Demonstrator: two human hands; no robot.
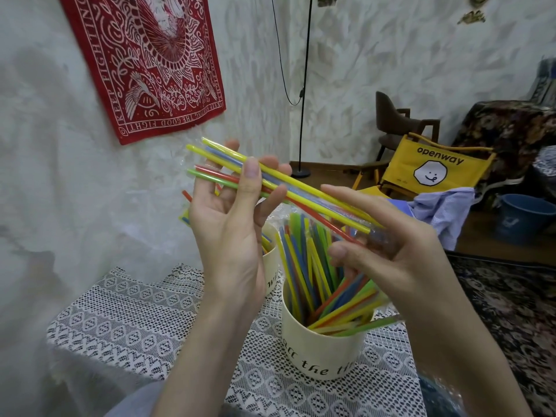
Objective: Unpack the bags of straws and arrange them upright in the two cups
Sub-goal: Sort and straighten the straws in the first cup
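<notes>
A bundle of coloured straws [228, 164] in a clear plastic bag lies slanted in the air above the cups. My left hand [231, 224] grips the bundle near its upper left end, thumb on top. My right hand [388, 245] holds the lower right end, where the clear bag [379, 236] is bunched. Below stands a cream cup [325, 353] with black lettering, full of loose coloured straws leaning in all directions. A second cream cup [272, 266] with straws sits behind it, mostly hidden by my left hand.
The cups stand on a small table with a white lace cloth [129, 320] close to the white wall. To the right are a yellow folding chair [427, 170], a striped cloth, a blue bucket [523, 218] and a patterned rug. A lamp pole stands behind.
</notes>
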